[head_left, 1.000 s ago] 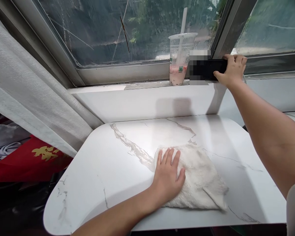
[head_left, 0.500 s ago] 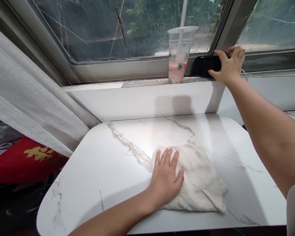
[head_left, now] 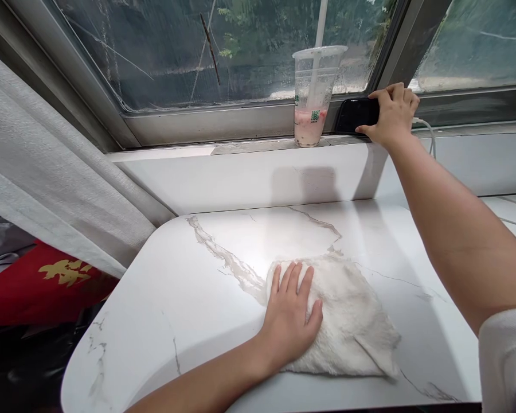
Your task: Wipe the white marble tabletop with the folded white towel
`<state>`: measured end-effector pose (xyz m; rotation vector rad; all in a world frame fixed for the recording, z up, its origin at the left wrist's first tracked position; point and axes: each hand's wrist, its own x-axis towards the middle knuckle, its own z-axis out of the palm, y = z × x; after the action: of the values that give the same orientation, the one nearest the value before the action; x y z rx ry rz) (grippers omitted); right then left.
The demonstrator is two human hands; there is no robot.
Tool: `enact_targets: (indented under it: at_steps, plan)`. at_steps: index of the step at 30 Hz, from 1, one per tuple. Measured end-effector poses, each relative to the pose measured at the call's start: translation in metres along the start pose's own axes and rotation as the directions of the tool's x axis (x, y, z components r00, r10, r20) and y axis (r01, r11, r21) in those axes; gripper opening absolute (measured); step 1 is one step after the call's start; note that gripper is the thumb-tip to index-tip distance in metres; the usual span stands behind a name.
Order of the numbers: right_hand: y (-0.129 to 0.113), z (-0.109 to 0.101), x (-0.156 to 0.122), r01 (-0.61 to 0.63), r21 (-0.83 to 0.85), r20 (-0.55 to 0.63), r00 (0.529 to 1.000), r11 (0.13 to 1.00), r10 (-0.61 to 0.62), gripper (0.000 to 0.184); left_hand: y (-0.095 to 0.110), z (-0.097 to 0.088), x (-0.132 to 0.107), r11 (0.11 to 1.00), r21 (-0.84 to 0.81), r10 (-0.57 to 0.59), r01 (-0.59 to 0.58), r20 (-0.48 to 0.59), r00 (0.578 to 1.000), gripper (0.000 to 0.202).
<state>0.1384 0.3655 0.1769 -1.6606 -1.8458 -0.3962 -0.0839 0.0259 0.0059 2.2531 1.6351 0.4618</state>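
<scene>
Shifted since the earlier frame: right hand [head_left: 391, 115], slightly leftward along the phone [head_left: 355, 116], with more of the white cable [head_left: 432, 137] now showing to its right; left hand [head_left: 290, 318] unchanged in place. Window [head_left: 249, 57], grey-framed, beyond both hands, glass streaked, greenery outside. Tabletop [head_left: 163, 298], white with grey-brown marbled veining and rounded corners, beneath the left hand and below the right. Curtain [head_left: 47, 155], off-white, hanging in folds well to the left of both hands. Sill [head_left: 249, 147], narrow, at the window's foot, just below the right hand. Cloth [head_left: 348, 310], white, fluffy, spread on the tabletop under the left hand and out to that hand's right, one fold toward its near right corner; left hand laid open upon it, palm down, fingers slightly spread. Red item [head_left: 21, 287] with gold motif, partly cut off, well left of the left hand, below the curtain. Cup [head_left: 312, 109], clear, upright on the sill, left of the right hand and apart from it, pink contents in its lower part, printed code on its side. Phone, black, on its long edge on the sill, right end gripped by the right hand, thumb at the lower edge, fingers over the top. Straw [head_left: 321, 24], pale, standing in the cup. Cable, white, curving down beside the right hand.
</scene>
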Motion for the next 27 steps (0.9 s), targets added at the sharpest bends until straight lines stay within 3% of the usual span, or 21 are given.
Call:
enact_targets:
  at_steps: [5, 9, 14, 18, 23, 27]
  plan:
    - [0.006, -0.001, -0.001, 0.02, 0.051, 0.011, 1.0, 0.999, -0.021, 0.072, -0.001, 0.001, -0.001, 1.0, -0.004, 0.011, -0.011, -0.021, 1.0, 0.056]
    - [0.025, -0.003, -0.003, 0.098, 0.088, -0.039, 0.995, 0.991, -0.095, 0.057, 0.0, -0.001, -0.001, 1.0, 0.007, 0.01, -0.01, -0.011, 1.0, 0.055]
    - [0.048, -0.009, -0.003, -0.106, 0.15, -0.052, 0.992, 0.983, 0.114, 0.059, 0.002, -0.002, 0.001, 0.999, 0.038, 0.008, -0.008, -0.002, 1.0, 0.056]
    - [0.059, -0.008, 0.004, -0.079, 0.163, -0.008, 0.997, 0.984, 0.081, 0.061, 0.002, -0.002, 0.001, 0.999, 0.045, 0.015, -0.016, 0.013, 1.0, 0.057]
    - [0.056, -0.002, 0.008, -0.098, 0.15, -0.002, 0.995, 0.984, 0.099, 0.063, 0.001, -0.001, 0.0, 1.0, 0.031, 0.006, -0.006, 0.018, 1.0, 0.056]
    - [0.042, 0.004, 0.004, -0.141, 0.126, 0.005, 0.99, 0.982, 0.141, 0.082, 0.001, -0.002, 0.0, 1.0, 0.023, 0.008, -0.008, 0.0, 1.0, 0.055]
